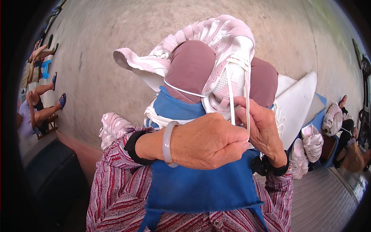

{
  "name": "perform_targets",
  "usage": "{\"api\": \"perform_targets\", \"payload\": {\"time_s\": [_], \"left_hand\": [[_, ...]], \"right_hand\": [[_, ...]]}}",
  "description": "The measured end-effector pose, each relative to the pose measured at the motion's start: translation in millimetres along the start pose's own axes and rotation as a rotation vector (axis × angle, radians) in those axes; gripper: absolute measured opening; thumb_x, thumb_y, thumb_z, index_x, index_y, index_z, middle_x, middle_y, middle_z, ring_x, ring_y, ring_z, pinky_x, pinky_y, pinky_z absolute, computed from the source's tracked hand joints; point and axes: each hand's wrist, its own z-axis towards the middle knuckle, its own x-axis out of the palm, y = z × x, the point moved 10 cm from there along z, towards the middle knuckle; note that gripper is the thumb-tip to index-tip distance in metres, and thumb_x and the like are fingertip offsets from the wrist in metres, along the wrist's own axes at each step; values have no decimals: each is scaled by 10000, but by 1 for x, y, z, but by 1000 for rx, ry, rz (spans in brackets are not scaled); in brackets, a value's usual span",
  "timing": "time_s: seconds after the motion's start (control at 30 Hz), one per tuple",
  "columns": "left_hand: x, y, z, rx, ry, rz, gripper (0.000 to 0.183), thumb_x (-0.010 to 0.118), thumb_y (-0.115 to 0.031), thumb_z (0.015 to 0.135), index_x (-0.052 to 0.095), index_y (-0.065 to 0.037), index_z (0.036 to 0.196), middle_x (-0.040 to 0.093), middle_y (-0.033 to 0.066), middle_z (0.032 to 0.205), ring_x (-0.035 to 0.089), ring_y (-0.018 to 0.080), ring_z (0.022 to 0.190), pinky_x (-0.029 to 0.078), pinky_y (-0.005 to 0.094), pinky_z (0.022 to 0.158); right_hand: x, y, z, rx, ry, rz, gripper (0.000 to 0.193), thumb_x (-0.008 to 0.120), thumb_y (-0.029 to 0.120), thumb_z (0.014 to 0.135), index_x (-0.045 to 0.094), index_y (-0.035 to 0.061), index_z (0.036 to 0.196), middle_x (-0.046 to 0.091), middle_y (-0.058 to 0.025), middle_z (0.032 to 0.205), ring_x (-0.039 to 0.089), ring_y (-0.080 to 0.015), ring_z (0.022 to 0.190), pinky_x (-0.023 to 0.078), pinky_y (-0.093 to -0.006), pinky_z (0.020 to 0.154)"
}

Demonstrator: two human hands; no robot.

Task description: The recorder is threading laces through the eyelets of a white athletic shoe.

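Across my knees lies a pink and white shoe upper [234,50], its white mesh tongue facing me. Two strands of a white shoelace [232,98] come down from its eyelets to my hands. My left hand [208,141], with a pale bangle at the wrist, is closed in a fist on the lace. Beside it, my right hand [264,129] pinches the lace near the upper's collar; its fingertips are partly hidden. More pink and white uppers [162,48] trail left over my knee. A bundle of white laces [156,116] sits by my left wrist.
A blue apron [201,185] covers my lap. Several uppers [311,143] lie at the right, beside a white sheet-like piece [299,104]. Another upper [114,127] is by my left forearm. Seated people [38,104] are at the far left, and another person [351,147] at the right.
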Motion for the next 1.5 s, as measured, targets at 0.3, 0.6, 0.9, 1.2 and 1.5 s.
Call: {"api": "perform_targets", "payload": {"time_s": [0.3, 0.6, 0.9, 1.2, 1.5], "left_hand": [[20, -4, 3, 155, 4, -125, 236, 543, -111, 889, 474, -15, 685, 469, 137, 527, 478, 315, 462, 372, 390, 461], [12, -1, 0, 86, 29, -201, 260, 529, -139, 912, 490, -11, 689, 501, 136, 544, 474, 305, 465, 376, 378, 479], [-69, 36, -47, -156, -267, -359, 371, 474, -182, 947, 506, -19, 615, 573, 138, 1022, 575, 183, 841, 463, 305, 753], [-206, 73, -157, 256, -665, -1122, 387, 388, -195, 1011, 485, -56, 662, 547, 227, 1254, 455, 366, 1255, 290, 491, 1124], [-305, 72, -307, 421, -1481, -850, 186, 488, -166, 968, 619, -34, 959, 586, 121, 1197, 403, 370, 1310, 152, 622, 1142]], "right_hand": [[33, -16, 19, 324, -3, 924, 458, 424, 274, 1018, 449, -102, 1280, 660, -124, 910, 665, -188, 727, 552, -310, 662], [24, -21, 20, 395, -12, 966, 308, 518, 187, 983, 556, -33, 1196, 491, 14, 637, 415, -16, 432, 334, -138, 407], [-47, 12, 17, -48, -166, -432, 142, 592, 94, 917, 643, -30, 965, 588, -51, 668, 515, -98, 605, 431, -238, 570], [-74, -48, 8, 9, -252, 519, 268, 563, 213, 961, 626, -20, 843, 497, 2, 607, 424, -65, 557, 421, -219, 620], [-110, -139, -20, 261, -383, 350, 256, 676, 256, 887, 649, 28, 774, 487, 45, 591, 360, -25, 481, 264, -198, 426]]}}
